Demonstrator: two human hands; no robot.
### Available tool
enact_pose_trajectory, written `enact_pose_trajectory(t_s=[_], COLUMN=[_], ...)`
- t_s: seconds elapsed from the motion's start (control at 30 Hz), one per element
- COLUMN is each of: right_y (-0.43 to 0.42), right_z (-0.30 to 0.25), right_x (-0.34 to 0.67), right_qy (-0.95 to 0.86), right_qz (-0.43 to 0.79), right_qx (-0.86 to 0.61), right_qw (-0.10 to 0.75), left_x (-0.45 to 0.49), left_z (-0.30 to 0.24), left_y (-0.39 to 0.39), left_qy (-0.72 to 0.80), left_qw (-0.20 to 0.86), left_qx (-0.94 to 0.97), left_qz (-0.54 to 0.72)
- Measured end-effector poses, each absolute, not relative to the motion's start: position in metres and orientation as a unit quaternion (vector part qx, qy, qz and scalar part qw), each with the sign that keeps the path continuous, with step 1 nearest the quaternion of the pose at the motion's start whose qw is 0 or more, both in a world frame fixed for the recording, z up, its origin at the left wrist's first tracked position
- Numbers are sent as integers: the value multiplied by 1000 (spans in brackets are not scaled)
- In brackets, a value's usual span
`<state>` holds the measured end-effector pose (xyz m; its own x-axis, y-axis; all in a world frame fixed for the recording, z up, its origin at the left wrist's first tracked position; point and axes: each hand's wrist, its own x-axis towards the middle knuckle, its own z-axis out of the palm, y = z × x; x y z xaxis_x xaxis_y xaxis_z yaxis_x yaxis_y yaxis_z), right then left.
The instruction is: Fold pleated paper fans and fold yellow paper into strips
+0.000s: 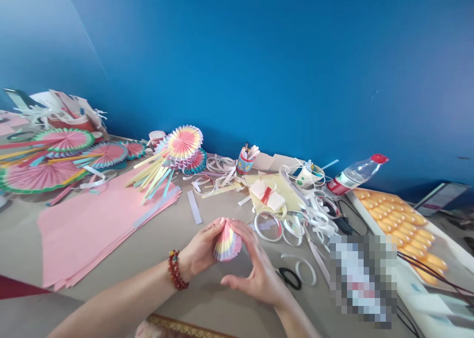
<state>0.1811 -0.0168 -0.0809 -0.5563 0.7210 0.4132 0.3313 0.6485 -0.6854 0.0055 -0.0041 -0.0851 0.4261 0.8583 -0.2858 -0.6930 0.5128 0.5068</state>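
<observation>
A small pleated paper fan (226, 245) in pink, yellow and lilac is spread in a half round above the grey table. My left hand (202, 251), with a red bead bracelet at its wrist, grips the fan from the left, thumb near its narrow top. On the other side, my right hand (261, 271) rests its fingertips along the fan's upper right edge. Its thumb stands well apart below, and that hand is open. Rolls of double-sided tape (268, 226) lie just beyond my right hand. A black looped handle (289, 279) lies beside it, partly hidden.
Pink paper sheets (92, 219) are stacked at left. Finished paper rosettes (185, 143) with strips stand behind. A decorated pen cup (246, 161), a red-capped plastic bottle (351, 176) and curled white tape backing (322, 212) sit toward the blue wall (259, 71).
</observation>
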Motion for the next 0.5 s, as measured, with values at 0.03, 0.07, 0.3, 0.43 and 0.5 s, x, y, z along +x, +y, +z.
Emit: enact_pose_trajectory(t_s=[0.03, 0.07, 0.3, 0.43, 0.5], right_y=[-16, -15, -14, -17, -19], right_z=[-81, -81, -84, -84, -83], right_x=[180, 179, 175, 173, 172], right_qy=[-848, -859, -905, -914, -916], right_qz=[259, 243, 152, 96, 70], right_qx=[-306, -299, -284, -307, -319], right_qw=[346, 338, 280, 249, 233], left_x=[6, 6, 7, 7, 7], left_z=[-85, -86, -86, -84, -82], left_y=[-4, -5, -6, -7, -8], left_qy=[262, 263, 269, 254, 253], left_qw=[827, 826, 811, 832, 836], left_qx=[156, 154, 126, 121, 116], left_qz=[472, 475, 504, 478, 472])
